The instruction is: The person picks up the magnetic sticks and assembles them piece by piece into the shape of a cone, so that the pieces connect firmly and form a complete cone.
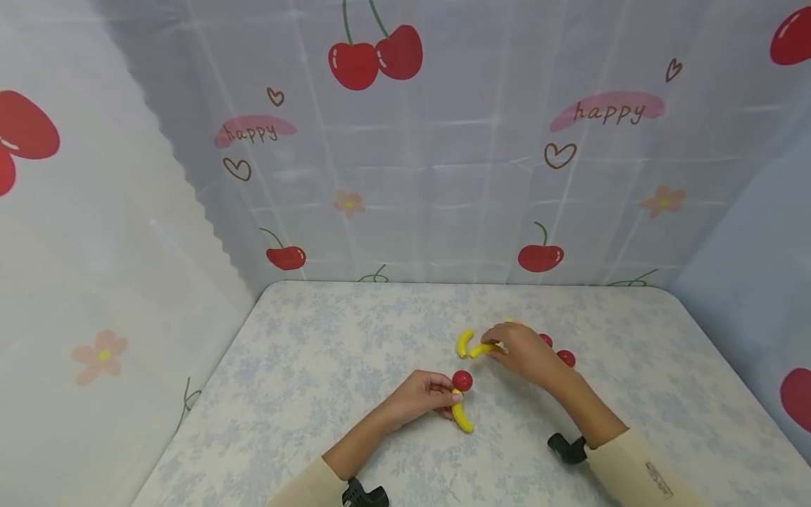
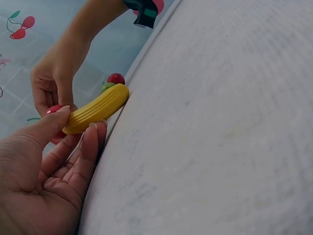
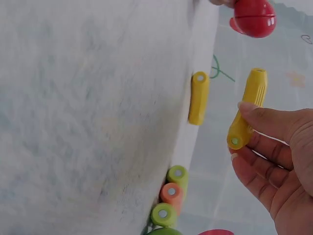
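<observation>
Between thumb and fingers, my left hand (image 1: 419, 399) pinches a yellow toy banana (image 1: 463, 417). A shiny red ball (image 1: 462, 381) meets the banana's upper end; the thumb partly covers where they join in the left wrist view. Farther back, my right hand (image 1: 521, 351) pinches a second toy banana (image 3: 250, 105) near one end, where a small grey disc shows. A third banana (image 1: 465, 343) lies on the table, left of the right hand. The right wrist view shows it as a separate yellow piece (image 3: 198, 98), apart from the held one.
Past the right hand lie two red balls (image 1: 566, 358), partly hidden by it in the head view. Green pieces (image 3: 164, 214) and an orange piece (image 3: 172, 192) with grey discs stand in a row on the table (image 1: 304, 366). A cherry-print curtain (image 1: 443, 190) hangs behind.
</observation>
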`<state>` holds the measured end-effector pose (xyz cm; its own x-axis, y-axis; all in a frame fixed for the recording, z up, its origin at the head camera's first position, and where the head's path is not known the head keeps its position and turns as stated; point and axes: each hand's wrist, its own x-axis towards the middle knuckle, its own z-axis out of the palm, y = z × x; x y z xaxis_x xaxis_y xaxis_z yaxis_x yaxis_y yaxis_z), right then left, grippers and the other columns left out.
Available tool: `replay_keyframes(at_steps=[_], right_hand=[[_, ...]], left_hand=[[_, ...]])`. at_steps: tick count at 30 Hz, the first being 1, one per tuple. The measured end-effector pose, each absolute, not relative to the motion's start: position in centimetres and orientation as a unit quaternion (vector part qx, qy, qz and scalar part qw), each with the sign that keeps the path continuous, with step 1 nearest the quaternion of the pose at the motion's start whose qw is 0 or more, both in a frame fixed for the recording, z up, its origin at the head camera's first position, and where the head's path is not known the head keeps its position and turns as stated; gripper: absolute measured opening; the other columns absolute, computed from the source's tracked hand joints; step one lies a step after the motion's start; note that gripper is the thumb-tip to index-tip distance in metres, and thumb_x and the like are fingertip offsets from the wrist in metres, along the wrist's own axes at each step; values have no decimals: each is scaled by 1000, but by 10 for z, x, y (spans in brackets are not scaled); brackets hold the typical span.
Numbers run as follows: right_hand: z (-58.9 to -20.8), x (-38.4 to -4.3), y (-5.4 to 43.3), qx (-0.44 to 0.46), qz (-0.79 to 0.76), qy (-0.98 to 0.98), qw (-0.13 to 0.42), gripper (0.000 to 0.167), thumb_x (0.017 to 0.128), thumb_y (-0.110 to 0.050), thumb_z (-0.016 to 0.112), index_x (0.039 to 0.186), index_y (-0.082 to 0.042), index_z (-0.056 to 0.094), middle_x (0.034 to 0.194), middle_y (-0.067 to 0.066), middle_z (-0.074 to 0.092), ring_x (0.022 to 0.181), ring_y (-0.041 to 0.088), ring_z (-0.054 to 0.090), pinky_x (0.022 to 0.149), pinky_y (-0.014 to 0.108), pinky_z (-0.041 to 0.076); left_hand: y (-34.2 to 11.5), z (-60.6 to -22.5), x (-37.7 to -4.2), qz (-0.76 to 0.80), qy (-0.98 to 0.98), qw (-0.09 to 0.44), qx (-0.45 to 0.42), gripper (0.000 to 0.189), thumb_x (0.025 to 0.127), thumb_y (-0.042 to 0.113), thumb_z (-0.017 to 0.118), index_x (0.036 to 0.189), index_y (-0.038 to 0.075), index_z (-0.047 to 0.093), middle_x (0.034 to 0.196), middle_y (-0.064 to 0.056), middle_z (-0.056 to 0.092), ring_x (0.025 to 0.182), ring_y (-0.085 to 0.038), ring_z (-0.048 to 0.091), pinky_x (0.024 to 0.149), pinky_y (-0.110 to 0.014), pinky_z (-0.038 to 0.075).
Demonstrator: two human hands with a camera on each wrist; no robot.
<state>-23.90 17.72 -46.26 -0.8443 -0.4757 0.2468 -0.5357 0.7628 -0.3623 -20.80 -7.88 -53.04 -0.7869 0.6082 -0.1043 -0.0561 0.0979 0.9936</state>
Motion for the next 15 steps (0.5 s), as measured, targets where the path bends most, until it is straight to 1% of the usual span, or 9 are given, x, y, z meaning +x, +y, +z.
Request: replay_keyframes(at_steps=[4, 7, 15], right_hand=[[-461, -230, 177, 248, 231, -938, 67, 24, 81, -6, 86, 103, -8, 76, 96, -2, 74, 85, 14, 67, 81, 37, 58], [-461, -223, 175, 242, 242, -938, 62, 25, 80, -7, 86, 103, -8, 76, 96, -2, 74, 84, 13, 66, 77, 34, 59], [-461, -212, 171, 227, 254, -939, 54, 26, 79, -8, 88, 102, -10, 76, 94, -4, 73, 82, 11, 65, 76, 31, 59]], left_hand=[[-79, -530, -208, 649, 689, 260, 191, 18, 95, 14, 72, 106, -1, 73, 90, -8, 73, 76, -16, 73, 72, -32, 61], [-79, -530, -208, 655, 685, 262, 184, 20, 95, 13, 72, 108, -2, 73, 91, -9, 73, 78, -18, 73, 73, -33, 61], [-79, -533, -210, 672, 668, 267, 177, 22, 96, 11, 72, 110, -5, 71, 92, -11, 73, 79, -20, 74, 75, -36, 61]])
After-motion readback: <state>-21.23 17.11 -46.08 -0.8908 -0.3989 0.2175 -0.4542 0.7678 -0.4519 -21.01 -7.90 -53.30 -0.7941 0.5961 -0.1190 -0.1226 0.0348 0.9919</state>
